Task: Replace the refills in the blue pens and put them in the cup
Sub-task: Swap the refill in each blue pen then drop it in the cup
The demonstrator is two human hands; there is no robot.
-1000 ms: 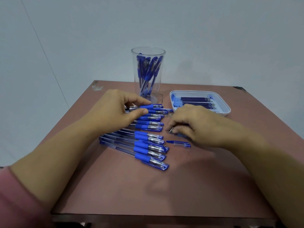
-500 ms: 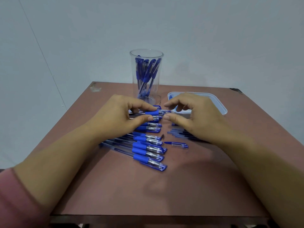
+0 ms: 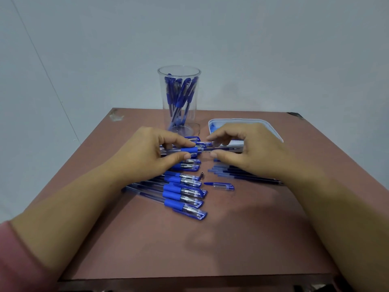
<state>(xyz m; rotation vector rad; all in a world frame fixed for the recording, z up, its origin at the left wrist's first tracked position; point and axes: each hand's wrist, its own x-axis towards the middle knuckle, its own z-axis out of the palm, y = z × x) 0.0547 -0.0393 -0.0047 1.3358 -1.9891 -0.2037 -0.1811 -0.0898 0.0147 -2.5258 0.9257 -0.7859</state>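
left hand [image 3: 147,152] grips pen [image 3: 189,150] above the pen row [image 3: 181,194], near cup [image 3: 179,98] | right hand [image 3: 248,150] pinches its refill [image 3: 223,148] | risk: refill bends if drawn askew; loose tip [image 3: 201,175], nudged by a wrist, could roll off table [image 3: 231,249]

Plain indoor workspace, bare pale wall [image 3: 263,51], brown table [image 3: 210,253] with pens [image 3: 183,193]
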